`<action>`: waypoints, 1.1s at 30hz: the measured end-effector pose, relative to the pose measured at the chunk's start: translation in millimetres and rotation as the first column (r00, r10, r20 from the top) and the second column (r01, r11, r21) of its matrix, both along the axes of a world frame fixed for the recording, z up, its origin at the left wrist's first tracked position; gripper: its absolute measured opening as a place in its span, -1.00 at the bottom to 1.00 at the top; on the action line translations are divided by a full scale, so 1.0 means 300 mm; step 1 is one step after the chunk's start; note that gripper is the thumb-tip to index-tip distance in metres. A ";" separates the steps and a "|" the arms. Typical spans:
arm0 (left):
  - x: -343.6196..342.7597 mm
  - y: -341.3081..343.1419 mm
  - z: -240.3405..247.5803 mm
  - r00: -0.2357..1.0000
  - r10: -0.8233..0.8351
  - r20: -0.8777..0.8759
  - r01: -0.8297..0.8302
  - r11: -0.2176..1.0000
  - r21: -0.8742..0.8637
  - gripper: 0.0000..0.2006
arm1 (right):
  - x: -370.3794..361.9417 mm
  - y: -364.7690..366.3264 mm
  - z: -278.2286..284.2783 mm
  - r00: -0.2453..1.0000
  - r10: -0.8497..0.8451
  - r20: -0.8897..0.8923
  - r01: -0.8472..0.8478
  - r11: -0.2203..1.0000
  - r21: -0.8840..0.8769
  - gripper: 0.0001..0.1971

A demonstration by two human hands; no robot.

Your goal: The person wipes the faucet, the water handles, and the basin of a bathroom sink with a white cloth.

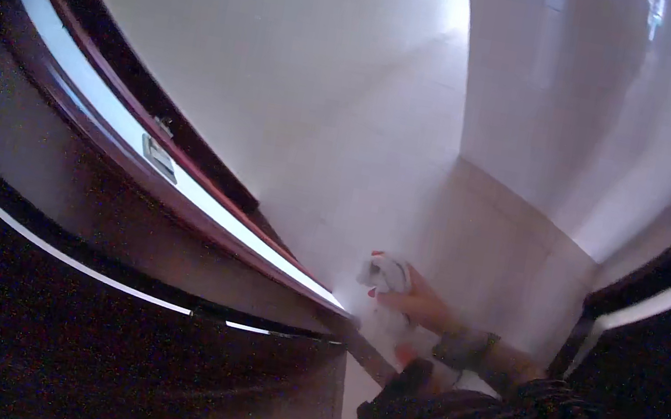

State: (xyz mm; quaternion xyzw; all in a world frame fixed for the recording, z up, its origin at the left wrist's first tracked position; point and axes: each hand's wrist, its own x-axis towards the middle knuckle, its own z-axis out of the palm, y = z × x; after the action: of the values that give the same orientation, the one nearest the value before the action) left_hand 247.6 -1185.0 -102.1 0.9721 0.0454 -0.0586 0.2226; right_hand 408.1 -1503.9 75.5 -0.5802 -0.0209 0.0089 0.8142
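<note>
My right hand [423, 304] reaches in from the lower right, with a dark band [467, 349] around the wrist. Its fingers are closed around a white item with small red parts [388, 275]. Blur hides what kind of item it is. Paler parts and a red patch [403, 354] show below the hand; I cannot tell whether they belong to the same item. My left hand does not show.
A dark reddish-brown door frame or door edge [90, 84] with a bright strip and a metal latch plate [158, 159] runs along the left. Beyond lies a pale floor [338, 139]. A light wall [550, 94] rises at the right, beside another dark frame [652, 279].
</note>
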 end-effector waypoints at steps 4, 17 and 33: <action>-0.038 -0.097 -0.050 0.990 0.135 -0.034 -0.137 0.990 -0.035 -0.68 | 0.085 -0.024 0.004 0.982 0.190 -0.026 -0.189 0.981 0.034 -0.36; 0.020 -0.413 -0.097 0.920 0.382 -0.087 -0.390 0.914 -0.113 -0.71 | 0.352 -0.156 0.043 0.875 0.482 -0.045 -0.480 0.876 0.058 -0.35; -0.247 -0.519 -0.161 0.843 0.533 -0.069 -0.536 0.843 -0.046 -0.75 | 0.135 -0.637 -0.036 0.942 0.328 -0.074 -0.327 0.945 0.029 -0.35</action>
State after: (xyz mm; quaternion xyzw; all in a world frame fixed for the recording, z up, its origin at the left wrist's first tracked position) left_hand 173.4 -1340.6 -150.5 0.9115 0.3184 -0.0217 0.2594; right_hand 448.6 -1695.1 64.7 -0.5612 -0.0856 0.1666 0.8062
